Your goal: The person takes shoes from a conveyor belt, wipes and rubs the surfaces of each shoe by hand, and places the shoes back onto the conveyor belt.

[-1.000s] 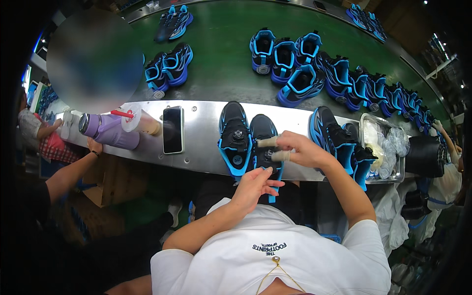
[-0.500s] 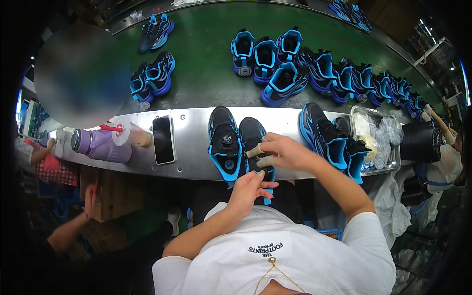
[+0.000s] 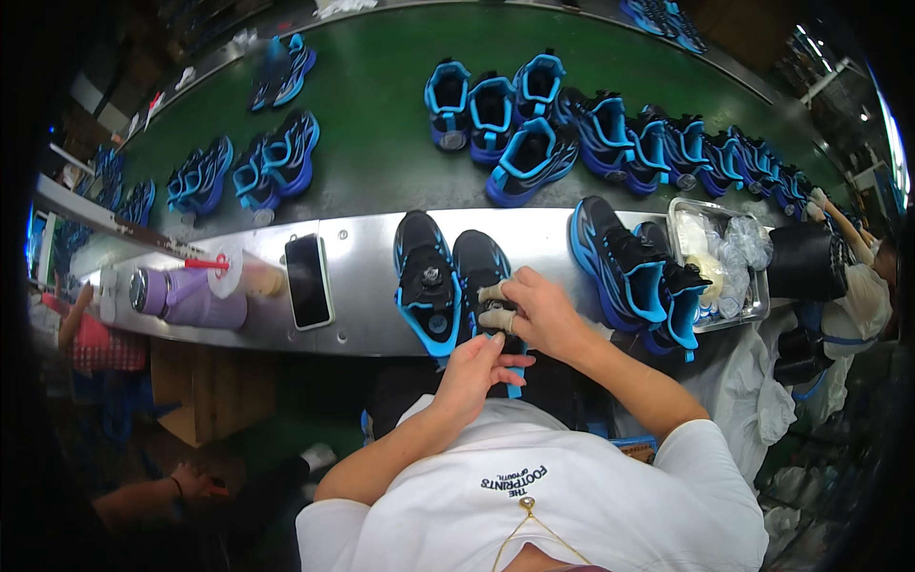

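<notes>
A black and blue sneaker (image 3: 481, 255) lies toe-away at the metal table's near edge, under both my hands. My right hand (image 3: 536, 310), with pale covers on some fingertips, is closed on the upper of this sneaker around its tongue. Thumb and forefinger of my left hand (image 3: 474, 374) pinch at its heel end, beside a blue strip; the other fingers are spread. What exactly the fingertips grip is partly hidden. Just to the left stands its mate, another sneaker (image 3: 425, 262), with a round dial (image 3: 431, 276) on its tongue.
Right of me stand another pair of sneakers (image 3: 620, 267) and a metal tray (image 3: 758, 310) of clear plastic pieces. To the left lie a phone (image 3: 309, 281), a lidded drink cup (image 3: 257, 276) and a purple bottle (image 3: 200, 300). Several sneakers line the green surface (image 3: 376, 114). Co-workers sit both sides.
My right hand has come down closer onto the sneaker, its covered fingertips now at the tongue. My left hand stays about in place. The view has shifted slightly; a co-worker's hand at left has lowered.
</notes>
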A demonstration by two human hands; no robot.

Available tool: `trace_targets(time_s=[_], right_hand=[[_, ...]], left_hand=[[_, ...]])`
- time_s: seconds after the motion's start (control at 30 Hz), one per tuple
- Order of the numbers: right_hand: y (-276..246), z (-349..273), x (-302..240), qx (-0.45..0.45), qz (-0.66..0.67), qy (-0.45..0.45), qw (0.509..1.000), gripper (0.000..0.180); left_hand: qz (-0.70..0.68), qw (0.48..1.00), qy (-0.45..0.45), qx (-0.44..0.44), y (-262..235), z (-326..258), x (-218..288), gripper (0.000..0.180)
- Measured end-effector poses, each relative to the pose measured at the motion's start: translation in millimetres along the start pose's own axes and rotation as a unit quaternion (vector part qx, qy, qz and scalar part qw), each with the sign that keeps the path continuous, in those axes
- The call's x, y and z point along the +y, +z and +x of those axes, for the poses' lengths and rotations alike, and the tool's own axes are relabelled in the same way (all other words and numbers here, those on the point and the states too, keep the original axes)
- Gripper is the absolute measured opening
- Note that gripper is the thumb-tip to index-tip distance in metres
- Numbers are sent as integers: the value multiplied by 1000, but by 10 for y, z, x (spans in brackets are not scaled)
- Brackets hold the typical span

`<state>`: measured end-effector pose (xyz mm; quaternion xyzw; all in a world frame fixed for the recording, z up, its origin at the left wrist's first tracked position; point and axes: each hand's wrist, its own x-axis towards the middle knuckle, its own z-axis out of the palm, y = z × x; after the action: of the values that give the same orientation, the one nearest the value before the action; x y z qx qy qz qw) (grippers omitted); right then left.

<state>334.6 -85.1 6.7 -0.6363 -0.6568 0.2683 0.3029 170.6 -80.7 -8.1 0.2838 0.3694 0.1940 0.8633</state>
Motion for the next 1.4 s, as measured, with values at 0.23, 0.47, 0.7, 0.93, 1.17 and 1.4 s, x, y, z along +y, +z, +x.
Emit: trace_targets(time_s=[0.23, 0.47, 0.7, 0.93, 1.17, 1.4], right_hand=[[38, 257, 101, -15, 97, -40, 994, 29], [-243, 522, 134, -16, 68, -25, 997, 27], [-1765, 158, 597, 497, 549, -165, 652, 33], [-1958, -296, 898, 591, 582, -88, 552, 36], [-1204, -284, 646, 363, 539, 53, 758, 32], [-1497, -277, 566, 561, 605, -70, 561, 36]], left_hand=[[449, 832, 317, 80, -185, -282, 822, 17], [547, 762, 336, 83, -593, 320, 797, 18], [580, 757, 296, 47, -531, 335, 910, 16], [641, 694, 324, 49, -487, 445, 867, 8], [692, 583, 418, 77, -526, 506, 703, 9], [591, 707, 373, 112, -495, 393, 694, 12]])
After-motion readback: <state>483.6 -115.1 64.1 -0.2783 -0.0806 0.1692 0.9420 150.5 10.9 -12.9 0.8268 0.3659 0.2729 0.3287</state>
